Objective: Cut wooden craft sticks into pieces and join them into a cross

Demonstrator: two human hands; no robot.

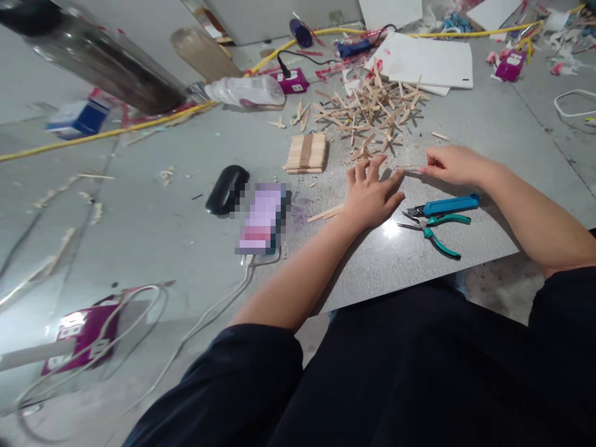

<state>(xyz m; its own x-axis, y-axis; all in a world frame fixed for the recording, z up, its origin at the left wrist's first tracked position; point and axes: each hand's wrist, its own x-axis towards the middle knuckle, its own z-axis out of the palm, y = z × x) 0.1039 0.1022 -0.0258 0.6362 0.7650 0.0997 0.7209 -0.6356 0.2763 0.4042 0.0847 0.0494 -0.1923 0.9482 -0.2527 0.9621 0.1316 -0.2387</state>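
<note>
My left hand lies palm down on the metal tabletop with its fingers spread, holding nothing visible. Flat wooden craft sticks stick out from beside its wrist. My right hand has its thumb and fingers pinched together close to the table. A thin pale sliver lies between the two hands and reaches toward the right fingertips; whether they grip it I cannot tell. Below the hands rest a blue utility knife and green-handled pliers. Beyond them spreads a heap of loose craft sticks.
A banded bundle of craft sticks sits left of the heap. Further left are a black case and a phone with a white cable. Bottles and white boards stand or lie at the back.
</note>
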